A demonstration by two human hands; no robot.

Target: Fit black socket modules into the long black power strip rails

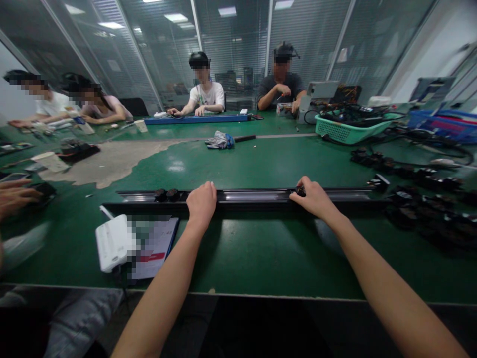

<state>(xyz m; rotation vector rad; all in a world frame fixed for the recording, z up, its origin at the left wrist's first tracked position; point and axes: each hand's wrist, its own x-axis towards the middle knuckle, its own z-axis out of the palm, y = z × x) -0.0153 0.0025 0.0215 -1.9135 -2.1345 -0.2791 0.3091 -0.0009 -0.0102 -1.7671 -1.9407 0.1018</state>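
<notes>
Black rail (257,196) on green table (261,248): left hand (201,203) gripping it, right hand (315,198) pinching black socket module (300,190); two modules (166,194) seated, most slots bare.

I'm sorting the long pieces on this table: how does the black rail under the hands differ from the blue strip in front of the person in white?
The black rail is dark and glossy; the blue strip is bright blue. The black rail lies near, with the left hand and right hand on it; the blue strip lies across the green table under a co-worker's hands. The black rail carries small black parts; the blue strip shows none. Both are long, narrow and lie flat.
</notes>
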